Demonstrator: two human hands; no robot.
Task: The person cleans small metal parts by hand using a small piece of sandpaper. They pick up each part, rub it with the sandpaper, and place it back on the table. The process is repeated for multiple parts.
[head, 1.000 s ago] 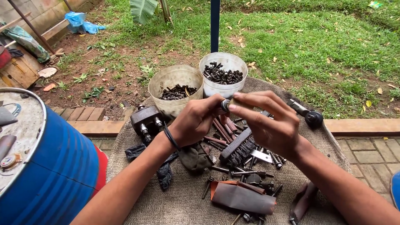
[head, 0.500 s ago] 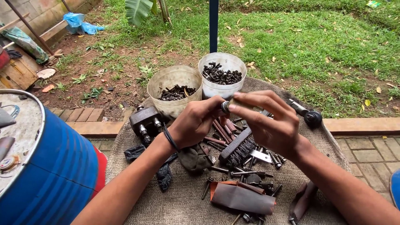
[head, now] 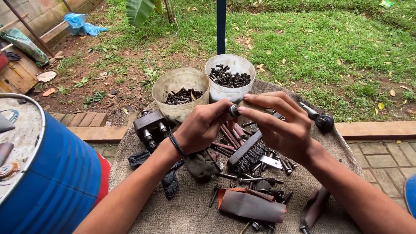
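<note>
Little has changed since a moment ago: both hands stay raised together over the middle of the bench (head: pixel 182 212), the whole view drifting only a touch left and up. The left hand (head: pixel 200 126) has its fingers closed around a small round metal bolt head (head: pixel 234 110), and the right hand (head: pixel 281 128) has its fingers pinched on a scrap of tan abrasive paper (head: pixel 248 104) pressed against it. The bolt sits between the fingertips, just in front of the two tubs.

At 12 o'clock from the hands stand the white tub (head: pixel 230 78) and, at 11 o'clock, the cloudy tub (head: pixel 178 92), both holding dark fasteners. Directly below the hands lies a wire brush (head: pixel 247 152) among loose bolts (head: pixel 227 136); at 6 o'clock a folded sheet of sandpaper (head: pixel 251 204). A dark metal block (head: pixel 149 125) sits at 9 o'clock, and a blue drum (head: pixel 56 173) crowds the bench's left edge. The burlap near the front left edge lies bare, the only open room.
</note>
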